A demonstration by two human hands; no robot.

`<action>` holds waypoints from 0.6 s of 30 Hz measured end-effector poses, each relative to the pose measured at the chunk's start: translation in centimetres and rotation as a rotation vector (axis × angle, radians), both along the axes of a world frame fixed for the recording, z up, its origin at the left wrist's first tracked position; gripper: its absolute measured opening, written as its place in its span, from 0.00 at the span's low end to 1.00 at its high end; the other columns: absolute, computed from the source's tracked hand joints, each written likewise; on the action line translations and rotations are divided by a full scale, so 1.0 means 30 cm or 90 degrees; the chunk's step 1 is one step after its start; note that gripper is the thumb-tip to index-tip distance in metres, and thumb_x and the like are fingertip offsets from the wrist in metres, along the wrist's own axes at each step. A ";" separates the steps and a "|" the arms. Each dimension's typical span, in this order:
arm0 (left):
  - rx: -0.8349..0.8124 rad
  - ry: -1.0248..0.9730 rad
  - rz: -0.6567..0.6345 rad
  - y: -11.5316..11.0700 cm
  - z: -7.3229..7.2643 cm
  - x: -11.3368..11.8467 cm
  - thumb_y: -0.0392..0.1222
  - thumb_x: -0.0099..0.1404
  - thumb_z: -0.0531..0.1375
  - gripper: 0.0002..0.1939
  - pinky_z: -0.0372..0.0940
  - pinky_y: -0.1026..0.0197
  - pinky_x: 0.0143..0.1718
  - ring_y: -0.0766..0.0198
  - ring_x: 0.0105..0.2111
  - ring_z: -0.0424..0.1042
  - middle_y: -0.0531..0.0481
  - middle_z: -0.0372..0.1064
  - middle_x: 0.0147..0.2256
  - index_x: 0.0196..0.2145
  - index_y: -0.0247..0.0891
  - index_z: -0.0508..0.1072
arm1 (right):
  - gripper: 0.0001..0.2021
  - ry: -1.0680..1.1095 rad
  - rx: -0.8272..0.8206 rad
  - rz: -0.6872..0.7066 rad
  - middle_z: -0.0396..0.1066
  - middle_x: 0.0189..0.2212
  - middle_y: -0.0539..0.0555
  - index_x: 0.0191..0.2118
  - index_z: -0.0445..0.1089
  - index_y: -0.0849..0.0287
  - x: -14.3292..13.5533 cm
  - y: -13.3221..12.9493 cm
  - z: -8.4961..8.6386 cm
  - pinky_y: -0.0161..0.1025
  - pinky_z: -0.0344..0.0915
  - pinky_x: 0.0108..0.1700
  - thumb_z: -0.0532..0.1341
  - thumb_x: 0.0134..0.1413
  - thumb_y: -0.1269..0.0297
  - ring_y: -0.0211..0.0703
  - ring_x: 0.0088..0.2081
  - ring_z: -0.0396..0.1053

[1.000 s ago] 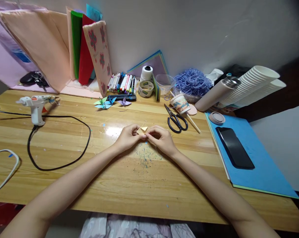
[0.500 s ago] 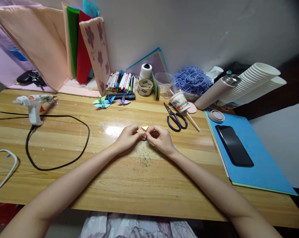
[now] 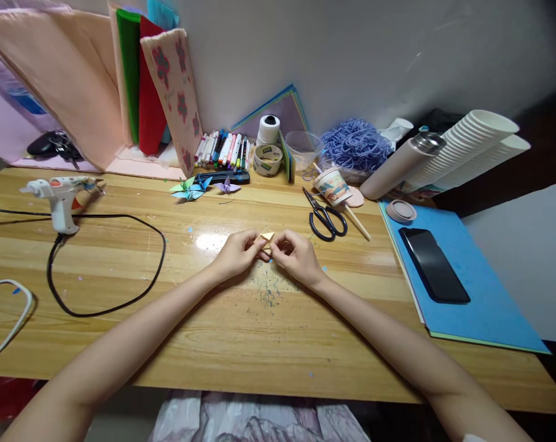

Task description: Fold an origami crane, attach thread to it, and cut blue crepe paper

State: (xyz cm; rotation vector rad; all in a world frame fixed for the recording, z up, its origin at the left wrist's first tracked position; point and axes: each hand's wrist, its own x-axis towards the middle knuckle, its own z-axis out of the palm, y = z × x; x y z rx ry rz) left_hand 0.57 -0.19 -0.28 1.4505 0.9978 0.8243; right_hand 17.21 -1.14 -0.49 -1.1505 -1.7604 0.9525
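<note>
A small folded piece of pale yellow-orange paper [image 3: 267, 236] is pinched between my two hands, just above the middle of the table. My left hand [image 3: 239, 252] grips its left side between thumb and fingers. On the right side, my right hand [image 3: 296, 255] holds it with thumb and forefinger. Fingers cover much of the lower part of the paper. Several folded paper cranes in green, blue and purple [image 3: 190, 190] rest farther back on the left. Black-handled scissors [image 3: 326, 215] lie with blades parted, beyond my right hand.
At left stands a glue gun [image 3: 60, 201] with a looping black cord [image 3: 134, 301]. Markers [image 3: 225, 150], tape [image 3: 268, 160], purple cord [image 3: 356, 144] and a tilted bottle [image 3: 404, 164] line the back. A phone [image 3: 434, 264] lies on blue sheets [image 3: 494, 307] at right. Paper scraps dot the table [image 3: 241, 344].
The paper has turned slightly, and an upper flap now shows as a brighter triangle. Both hands keep their pinch in nearly the same place. The whole view has shifted a little.
</note>
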 end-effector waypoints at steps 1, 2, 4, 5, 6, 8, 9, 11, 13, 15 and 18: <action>-0.001 -0.002 -0.002 -0.001 0.001 0.001 0.46 0.63 0.54 0.12 0.64 0.67 0.27 0.63 0.28 0.75 0.52 0.67 0.25 0.28 0.34 0.66 | 0.04 0.007 -0.014 -0.002 0.66 0.24 0.49 0.28 0.64 0.59 0.000 -0.001 -0.004 0.31 0.60 0.26 0.59 0.51 0.67 0.34 0.24 0.64; -0.005 -0.006 -0.004 -0.002 0.003 0.001 0.46 0.63 0.54 0.12 0.64 0.67 0.26 0.63 0.28 0.75 0.52 0.67 0.25 0.29 0.34 0.66 | 0.05 0.014 -0.027 -0.003 0.66 0.24 0.48 0.28 0.63 0.59 0.001 -0.001 -0.008 0.31 0.60 0.25 0.59 0.52 0.66 0.34 0.24 0.64; -0.016 -0.020 -0.008 -0.005 0.008 0.001 0.46 0.62 0.55 0.12 0.64 0.67 0.26 0.63 0.28 0.75 0.52 0.68 0.25 0.28 0.33 0.66 | 0.06 0.025 -0.044 -0.006 0.66 0.23 0.48 0.28 0.63 0.59 0.002 0.000 -0.015 0.31 0.60 0.25 0.59 0.52 0.64 0.33 0.24 0.64; -0.024 -0.028 -0.011 -0.006 0.010 0.001 0.46 0.62 0.55 0.12 0.65 0.67 0.27 0.63 0.28 0.75 0.52 0.68 0.26 0.28 0.33 0.66 | 0.06 0.029 -0.049 -0.009 0.66 0.23 0.48 0.28 0.63 0.59 0.002 0.000 -0.018 0.30 0.59 0.24 0.59 0.52 0.63 0.33 0.23 0.64; -0.031 -0.035 -0.014 -0.008 0.011 0.001 0.46 0.61 0.56 0.12 0.66 0.66 0.28 0.63 0.28 0.74 0.52 0.69 0.26 0.28 0.33 0.66 | 0.07 0.032 -0.052 -0.013 0.65 0.23 0.48 0.28 0.63 0.59 0.002 0.001 -0.021 0.30 0.59 0.24 0.59 0.52 0.62 0.33 0.23 0.64; -0.043 -0.044 -0.020 -0.009 0.010 0.001 0.46 0.61 0.57 0.12 0.66 0.65 0.29 0.62 0.29 0.75 0.52 0.69 0.26 0.27 0.33 0.66 | 0.08 0.035 -0.053 -0.019 0.66 0.23 0.48 0.28 0.63 0.59 0.001 0.001 -0.023 0.30 0.59 0.24 0.60 0.51 0.61 0.33 0.23 0.64; -0.048 -0.047 -0.021 -0.008 0.009 0.001 0.46 0.60 0.57 0.12 0.66 0.65 0.29 0.62 0.29 0.75 0.52 0.69 0.25 0.27 0.33 0.66 | 0.09 0.035 -0.050 -0.019 0.66 0.23 0.48 0.28 0.62 0.59 0.000 0.001 -0.022 0.31 0.60 0.24 0.60 0.51 0.60 0.34 0.23 0.64; -0.059 -0.052 -0.018 -0.005 0.007 0.000 0.46 0.59 0.58 0.12 0.66 0.65 0.30 0.61 0.29 0.75 0.51 0.69 0.25 0.27 0.33 0.67 | 0.08 0.035 -0.038 -0.011 0.66 0.24 0.49 0.28 0.63 0.59 0.000 0.001 -0.017 0.32 0.62 0.26 0.59 0.52 0.61 0.35 0.25 0.65; -0.077 -0.060 -0.011 0.000 0.008 -0.003 0.47 0.59 0.58 0.13 0.66 0.65 0.29 0.62 0.28 0.75 0.50 0.71 0.25 0.28 0.32 0.67 | 0.06 0.018 -0.006 0.009 0.66 0.26 0.50 0.29 0.64 0.59 0.003 0.003 -0.007 0.33 0.64 0.28 0.58 0.54 0.62 0.35 0.26 0.66; -0.099 -0.077 -0.002 0.006 0.013 -0.007 0.48 0.58 0.59 0.14 0.65 0.65 0.27 0.62 0.26 0.74 0.48 0.72 0.24 0.28 0.32 0.67 | 0.04 -0.019 0.050 0.041 0.66 0.29 0.51 0.32 0.67 0.57 0.011 0.008 0.003 0.35 0.65 0.30 0.58 0.54 0.63 0.37 0.30 0.66; -0.119 -0.102 -0.003 0.010 0.021 -0.013 0.50 0.57 0.59 0.15 0.64 0.67 0.25 0.63 0.24 0.74 0.48 0.72 0.22 0.27 0.32 0.68 | 0.04 -0.087 0.172 0.054 0.65 0.39 0.55 0.35 0.70 0.54 0.030 0.021 0.009 0.40 0.66 0.38 0.61 0.52 0.63 0.44 0.41 0.65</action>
